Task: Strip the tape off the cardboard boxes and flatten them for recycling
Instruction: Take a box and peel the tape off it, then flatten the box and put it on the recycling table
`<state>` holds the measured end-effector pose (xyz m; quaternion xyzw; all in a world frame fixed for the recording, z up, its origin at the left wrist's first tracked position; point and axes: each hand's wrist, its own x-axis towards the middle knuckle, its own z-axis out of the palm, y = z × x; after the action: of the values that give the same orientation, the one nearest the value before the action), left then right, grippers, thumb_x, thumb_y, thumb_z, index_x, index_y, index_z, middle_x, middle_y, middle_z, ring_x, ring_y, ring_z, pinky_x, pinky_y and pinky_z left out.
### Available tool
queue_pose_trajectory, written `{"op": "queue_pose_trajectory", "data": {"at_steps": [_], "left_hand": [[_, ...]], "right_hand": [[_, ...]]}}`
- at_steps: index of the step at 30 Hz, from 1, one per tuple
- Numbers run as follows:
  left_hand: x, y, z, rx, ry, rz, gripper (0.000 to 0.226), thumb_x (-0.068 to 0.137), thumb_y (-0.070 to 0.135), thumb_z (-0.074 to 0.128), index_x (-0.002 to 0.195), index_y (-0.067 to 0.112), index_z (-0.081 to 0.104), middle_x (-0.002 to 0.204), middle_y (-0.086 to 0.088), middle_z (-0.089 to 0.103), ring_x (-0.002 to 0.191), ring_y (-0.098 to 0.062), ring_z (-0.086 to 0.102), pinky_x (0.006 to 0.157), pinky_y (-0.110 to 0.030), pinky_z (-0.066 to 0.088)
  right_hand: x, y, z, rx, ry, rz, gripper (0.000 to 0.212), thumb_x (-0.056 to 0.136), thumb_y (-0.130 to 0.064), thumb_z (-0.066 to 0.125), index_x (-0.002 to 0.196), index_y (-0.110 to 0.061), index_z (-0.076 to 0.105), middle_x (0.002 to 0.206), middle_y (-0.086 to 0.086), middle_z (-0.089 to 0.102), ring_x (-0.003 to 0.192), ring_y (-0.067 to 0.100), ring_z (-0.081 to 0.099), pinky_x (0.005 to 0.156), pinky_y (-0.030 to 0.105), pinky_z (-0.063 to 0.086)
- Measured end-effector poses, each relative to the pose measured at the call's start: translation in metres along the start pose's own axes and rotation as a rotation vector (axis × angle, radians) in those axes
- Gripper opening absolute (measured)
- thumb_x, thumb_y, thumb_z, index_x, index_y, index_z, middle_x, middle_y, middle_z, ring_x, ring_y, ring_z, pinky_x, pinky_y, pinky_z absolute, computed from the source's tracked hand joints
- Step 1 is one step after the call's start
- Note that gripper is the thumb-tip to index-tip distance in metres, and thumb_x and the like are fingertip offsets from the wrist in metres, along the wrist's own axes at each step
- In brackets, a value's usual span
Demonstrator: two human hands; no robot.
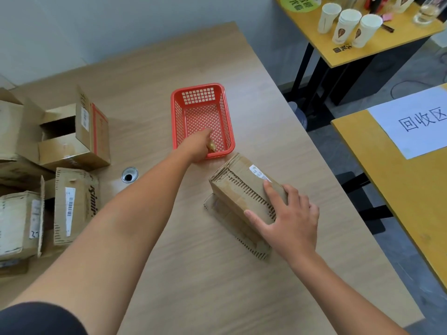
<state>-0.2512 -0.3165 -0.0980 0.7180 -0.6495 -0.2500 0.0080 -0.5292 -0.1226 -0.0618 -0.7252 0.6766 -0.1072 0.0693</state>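
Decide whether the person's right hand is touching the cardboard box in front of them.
Touching. The head view shows the right hand lying on the cardboard box, fingers and thumb spread against its surface with no gap.

The left hand [197,147] grips and hides most of the blurred tape wad [212,147]. The picture's left edge cuts the leftmost boxes [17,223].
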Motion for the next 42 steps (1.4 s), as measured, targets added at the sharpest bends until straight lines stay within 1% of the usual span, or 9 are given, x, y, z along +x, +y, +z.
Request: {"op": "queue_pose_trajectory", "data": {"at_steps": [2, 6, 10, 17, 22, 28, 34, 38, 42], "left_hand": [[0.005, -0.001, -0.003, 0.074, 0.024, -0.022, 0.054, 0.097, 0.008, 0.044, 0.146, 0.03, 0.051, 0.155, -0.009, 0.039, 0.137, -0.038, 0.038, 0.111, -0.049, 0.035], [0.003, -0.002, -0.002, -0.033, 0.022, 0.023, 0.043, 0.094, -0.006, 0.051, 0.13, 0.011, 0.066, 0.16, -0.005, 0.028, 0.132, -0.026, 0.047, 0.108, -0.039, 0.045], [-0.016, 0.004, -0.004, -0.16, 0.301, -0.046, 0.041, 0.093, -0.002, 0.052, 0.128, 0.015, 0.065, 0.139, -0.001, 0.048, 0.117, -0.023, 0.056, 0.089, -0.034, 0.05], [-0.137, 0.03, 0.022, -0.36, 0.554, -0.024, 0.04, 0.1, 0.03, 0.058, 0.135, 0.012, 0.056, 0.136, -0.004, 0.055, 0.132, -0.023, 0.043, 0.112, -0.036, 0.03], [-0.253, 0.031, 0.067, -0.724, 0.36, -0.159, 0.068, 0.094, 0.044, 0.067, 0.15, 0.021, 0.037, 0.145, 0.007, 0.032, 0.14, -0.01, 0.031, 0.118, -0.033, 0.028], [-0.348, -0.005, 0.087, -0.821, 0.219, -0.288, 0.09, 0.091, 0.039, 0.072, 0.161, 0.024, 0.019, 0.157, 0.003, 0.03, 0.145, -0.012, 0.033, 0.12, -0.036, 0.031], [-0.419, -0.066, 0.078, -0.803, 0.236, -0.345, 0.084, 0.09, 0.035, 0.074, 0.159, 0.022, 0.026, 0.155, 0.0, 0.037, 0.14, -0.016, 0.042, 0.118, -0.039, 0.037], [-0.471, -0.1, 0.086, -0.956, 0.247, -0.332, 0.067, 0.096, 0.024, 0.068, 0.154, 0.03, 0.035, 0.145, 0.001, 0.048, 0.123, -0.02, 0.06, 0.106, -0.048, 0.05], [-0.508, -0.117, 0.1, -1.003, 0.292, -0.314, 0.067, 0.098, 0.02, 0.065, 0.156, 0.029, 0.033, 0.147, 0.003, 0.049, 0.127, -0.021, 0.058, 0.106, -0.05, 0.049]], "right_hand": [[0.0, -0.001, 0.0, -0.001, -0.007, 0.007, 0.084, 0.08, -0.089, 0.037, 0.147, -0.041, 0.051, 0.136, 0.007, 0.055, 0.113, 0.032, 0.055, 0.095, 0.049, 0.039], [0.0, -0.004, -0.001, 0.0, -0.002, 0.01, 0.083, 0.08, -0.088, 0.039, 0.147, -0.04, 0.052, 0.136, 0.008, 0.055, 0.112, 0.033, 0.055, 0.093, 0.049, 0.039], [0.001, -0.004, 0.001, -0.01, 0.013, 0.01, 0.083, 0.08, -0.087, 0.04, 0.147, -0.039, 0.053, 0.136, 0.008, 0.055, 0.112, 0.033, 0.056, 0.092, 0.049, 0.039], [-0.005, -0.01, -0.007, -0.04, -0.109, 0.022, 0.071, 0.092, -0.075, 0.038, 0.154, -0.041, 0.041, 0.142, 0.006, 0.051, 0.118, 0.031, 0.052, 0.092, 0.048, 0.039], [-0.041, -0.023, -0.012, 0.121, -0.31, -0.055, 0.07, 0.096, -0.067, 0.04, 0.16, -0.044, 0.023, 0.132, -0.004, 0.045, 0.115, 0.023, 0.053, 0.086, 0.042, 0.051], [-0.116, -0.07, -0.007, 0.306, -0.561, -0.265, 0.074, 0.101, -0.056, 0.048, 0.163, -0.038, 0.012, 0.138, -0.006, 0.04, 0.111, 0.02, 0.058, 0.085, 0.039, 0.053], [-0.176, -0.127, 0.001, 0.406, -0.652, -0.314, 0.081, 0.098, -0.054, 0.058, 0.163, -0.039, 0.012, 0.145, -0.005, 0.037, 0.114, 0.02, 0.058, 0.093, 0.04, 0.053], [-0.218, -0.164, 0.003, 0.386, -0.633, -0.258, 0.096, 0.083, -0.069, 0.065, 0.159, -0.042, 0.014, 0.145, -0.007, 0.035, 0.119, 0.016, 0.057, 0.094, 0.043, 0.053], [-0.253, -0.189, 0.005, 0.432, -0.573, -0.245, 0.085, 0.086, -0.058, 0.07, 0.153, -0.031, 0.026, 0.147, -0.003, 0.039, 0.126, 0.022, 0.056, 0.097, 0.045, 0.051]]}}
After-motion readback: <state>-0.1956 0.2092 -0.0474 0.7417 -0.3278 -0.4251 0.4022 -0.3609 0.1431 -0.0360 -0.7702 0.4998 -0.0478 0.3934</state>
